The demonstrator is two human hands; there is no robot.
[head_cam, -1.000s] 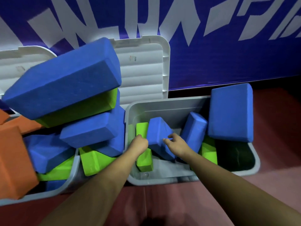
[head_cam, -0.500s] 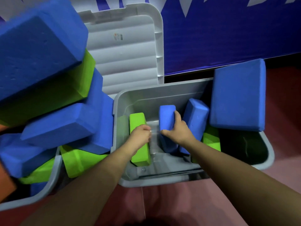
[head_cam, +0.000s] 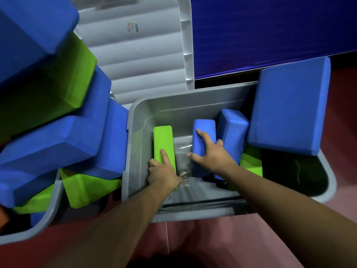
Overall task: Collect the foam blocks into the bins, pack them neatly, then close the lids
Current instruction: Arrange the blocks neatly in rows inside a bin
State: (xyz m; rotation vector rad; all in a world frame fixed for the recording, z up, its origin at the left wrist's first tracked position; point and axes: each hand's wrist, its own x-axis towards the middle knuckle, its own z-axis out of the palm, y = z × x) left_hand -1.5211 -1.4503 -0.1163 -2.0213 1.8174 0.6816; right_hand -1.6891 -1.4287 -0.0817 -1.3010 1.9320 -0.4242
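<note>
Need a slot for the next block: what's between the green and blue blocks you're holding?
Only bare bin floor shows in the head view between the green block and the blue block.

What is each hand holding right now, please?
Left hand: grips the upright green block.
Right hand: grips the blue block next to it.

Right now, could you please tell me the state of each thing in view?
right bin: open, partly filled.
lid: open, raised behind.
left bin: heaped above its rim.
green block: on edge in right bin, held by left grip.
blue block: on edge, held by right grip.
big blue block: sticking out above right bin's rim.
</note>
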